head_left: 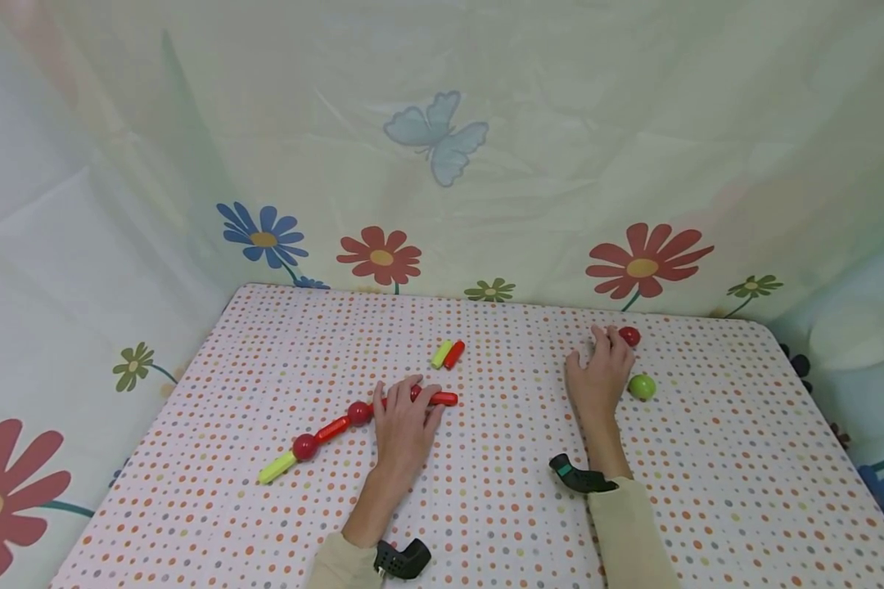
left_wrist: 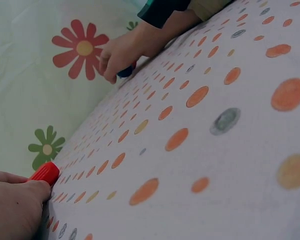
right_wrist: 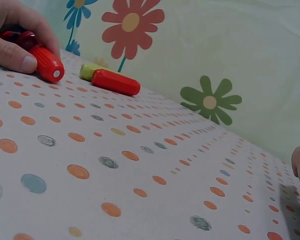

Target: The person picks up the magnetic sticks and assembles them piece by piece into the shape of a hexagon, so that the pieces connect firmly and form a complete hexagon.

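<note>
Slanting lies the chain [head_left: 359, 414]; red end [head_left: 449, 399] rightward.

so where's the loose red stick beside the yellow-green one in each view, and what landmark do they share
Head: the loose red stick lies just below centre, right of the yellow-green stick.
Left wrist: not in it.
Right wrist: upper left, in front of the yellow-green stick.
Shared landmark: the red end stick poking from the left grip.

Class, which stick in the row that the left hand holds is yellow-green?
The yellow-green stick at the left end of the row, farthest from the left hand; the row's other visible sticks are red.
</note>
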Motion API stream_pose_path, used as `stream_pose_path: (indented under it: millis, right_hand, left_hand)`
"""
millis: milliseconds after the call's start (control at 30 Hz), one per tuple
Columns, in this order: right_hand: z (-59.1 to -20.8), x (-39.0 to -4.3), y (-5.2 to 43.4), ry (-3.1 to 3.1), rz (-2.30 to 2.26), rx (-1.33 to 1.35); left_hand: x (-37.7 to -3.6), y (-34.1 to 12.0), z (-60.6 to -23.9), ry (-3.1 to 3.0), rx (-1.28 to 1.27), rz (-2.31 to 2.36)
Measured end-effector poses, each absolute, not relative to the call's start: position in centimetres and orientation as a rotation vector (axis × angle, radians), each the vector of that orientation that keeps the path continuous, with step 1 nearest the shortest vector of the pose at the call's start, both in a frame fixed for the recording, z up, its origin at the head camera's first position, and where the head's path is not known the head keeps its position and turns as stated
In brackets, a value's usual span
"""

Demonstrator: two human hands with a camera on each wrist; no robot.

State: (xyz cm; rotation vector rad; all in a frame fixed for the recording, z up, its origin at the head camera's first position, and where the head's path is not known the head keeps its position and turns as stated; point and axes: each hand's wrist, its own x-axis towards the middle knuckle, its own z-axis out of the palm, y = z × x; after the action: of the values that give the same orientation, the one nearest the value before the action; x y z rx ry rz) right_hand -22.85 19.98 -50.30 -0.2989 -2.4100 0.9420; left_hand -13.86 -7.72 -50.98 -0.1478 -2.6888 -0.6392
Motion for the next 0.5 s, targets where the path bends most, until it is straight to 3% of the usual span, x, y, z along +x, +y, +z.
stream_pose_path:
  millis: [500]
  right_hand:
    - [-50.28, -22.70, 19.81, -2.412, 0.926, -0.428]
  left_hand:
    - [-13.86, -7.66, -50.88, -2.664, -0.147, -0.655]
